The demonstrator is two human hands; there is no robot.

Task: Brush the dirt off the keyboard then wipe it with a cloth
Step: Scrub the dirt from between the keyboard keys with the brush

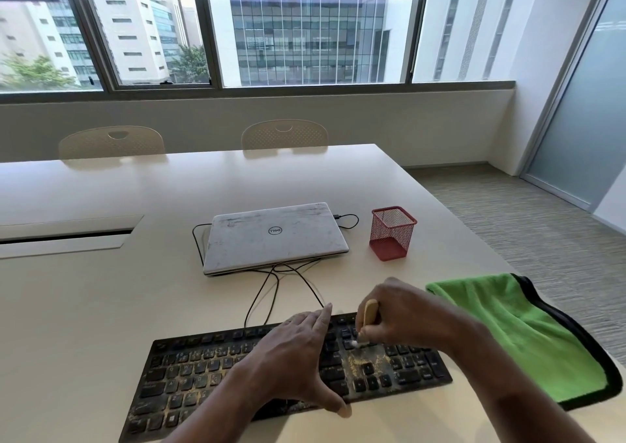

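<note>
A black keyboard (189, 371) lies at the table's near edge, dusted with yellowish crumbs, thickest around its right-hand keys. My left hand (298, 358) lies flat across the keyboard's middle, fingers straight, thumb over the front edge. My right hand (403, 314) grips a small wooden-handled brush (370, 314), its white bristles touching the keys near the upper right. A green cloth (521, 337) with a black border lies on the table to the right of the keyboard.
A closed silver laptop (274, 236) sits behind the keyboard, with black cables (271, 293) trailing toward it. A red mesh pen holder (393, 232) stands to the laptop's right. Two chairs (284, 134) stand at the white table's (84, 290) far side.
</note>
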